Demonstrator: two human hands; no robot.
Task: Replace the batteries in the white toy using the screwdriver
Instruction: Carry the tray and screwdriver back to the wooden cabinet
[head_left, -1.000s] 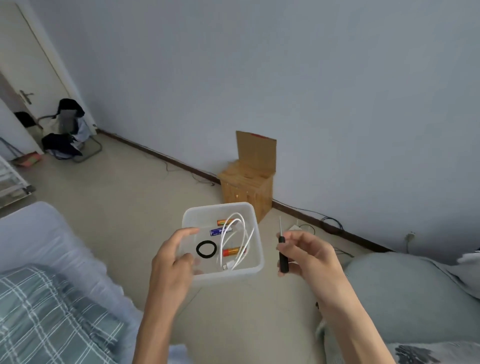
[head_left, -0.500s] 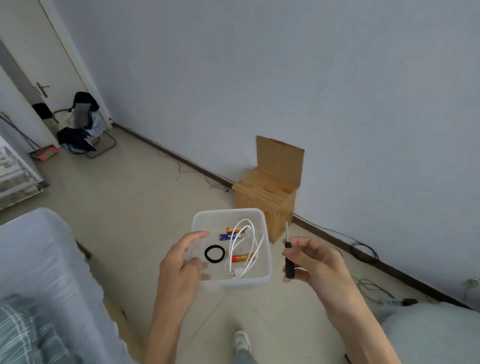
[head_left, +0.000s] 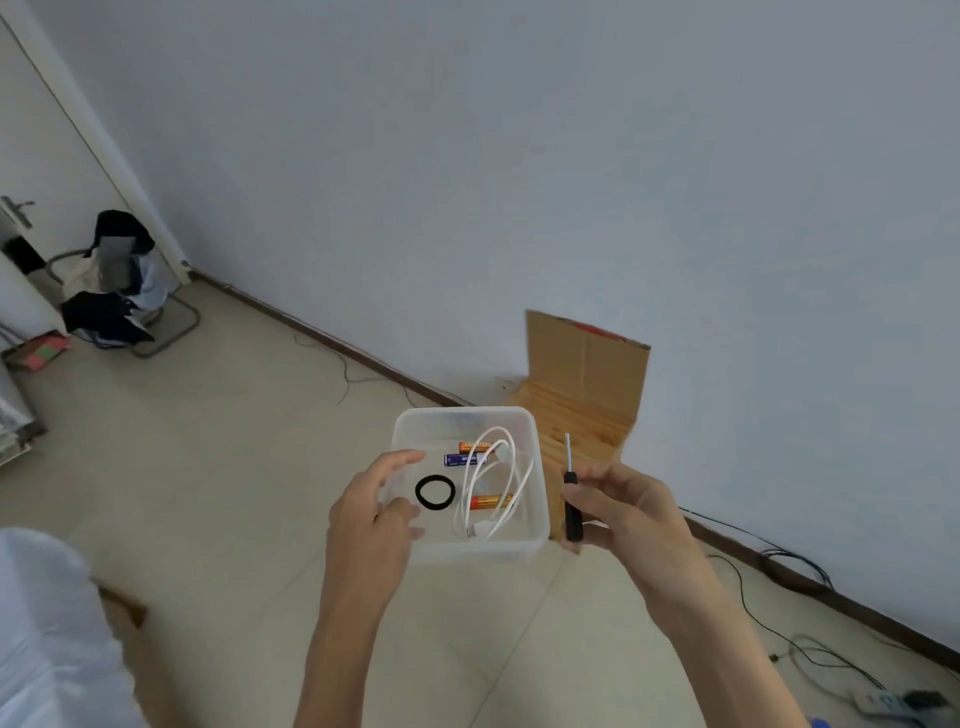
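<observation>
batteries (head_left: 490, 501) lie loose inside the clear tub (head_left: 483, 552), its left wall gripped by the left hand (head_left: 371, 514); right of the tub the right hand (head_left: 626, 501) pinches the screwdriver (head_left: 571, 512). one-sided hold could tilt it, spilling them.

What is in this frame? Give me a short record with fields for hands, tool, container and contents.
left hand: holds the clear container by its near-left edge
right hand: pinches the screwdriver, shaft pointing up, beside the container
batteries: three in the container, two orange, one blue
other contents: white cable, black ring
white toy: not in view
</observation>
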